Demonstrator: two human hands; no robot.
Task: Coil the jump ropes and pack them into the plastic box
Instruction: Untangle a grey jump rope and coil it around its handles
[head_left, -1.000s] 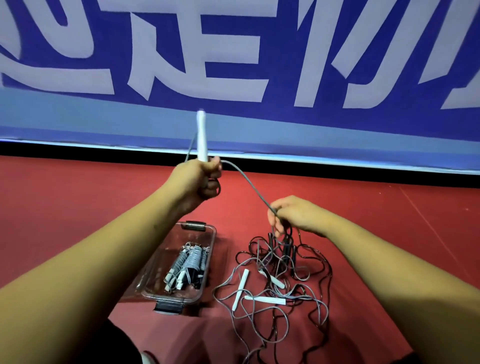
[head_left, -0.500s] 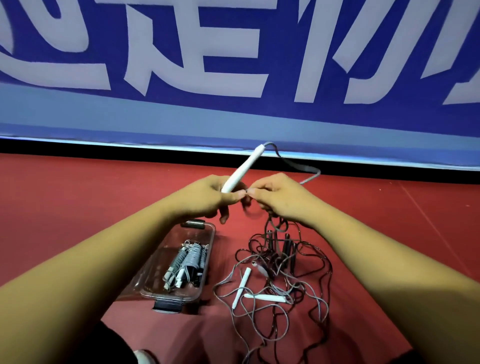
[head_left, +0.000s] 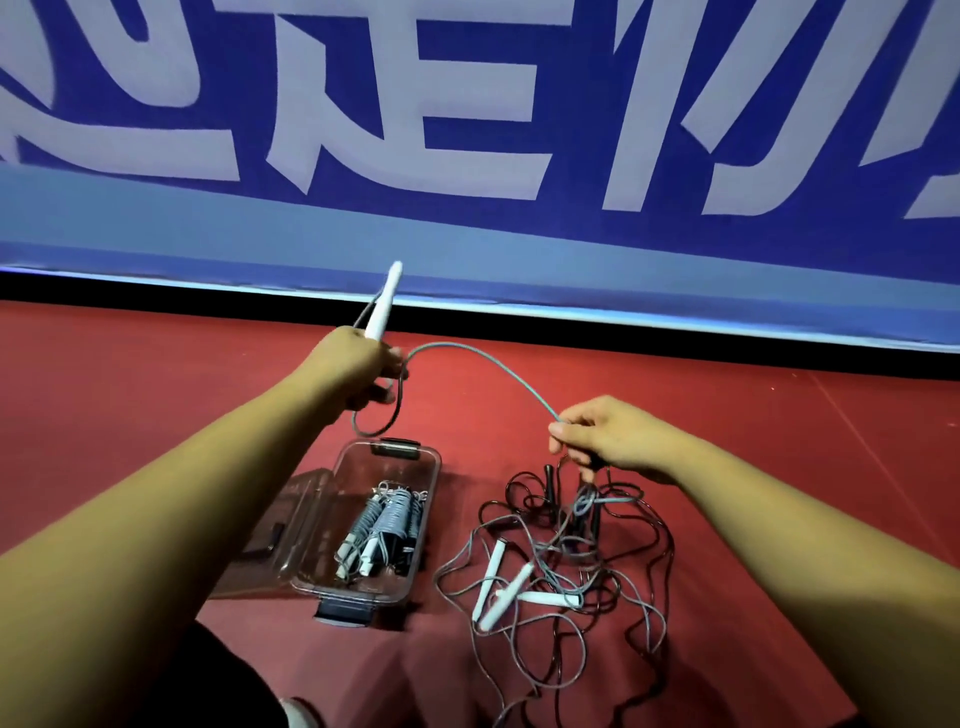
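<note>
The step in hand looks to be the coiling of one grey rope: the left hand is raised over the far end of the box, fingers curled round the lower end of a white handle that tilts up and slightly right, with one loop of cord hanging below the fist. From that fist the cord arcs to the right and down into the right hand, which pinches it between thumb and fingertips, the other fingers loosely curled, just above the tangle of loose ropes on the red floor. Both forearms reach forward, the left higher and farther out than the right. The clear box sits on the floor at the near left, its lid open to the left, and holds a few coiled ropes already; the tangle to its right, with white and dark handles in it, shows that much of the task is left. The next move probably calls for the right hand to bring its length of cord across to the left fist to lay another loop, while it lets the cord slide free of the tangle without snagging the other ropes
</note>
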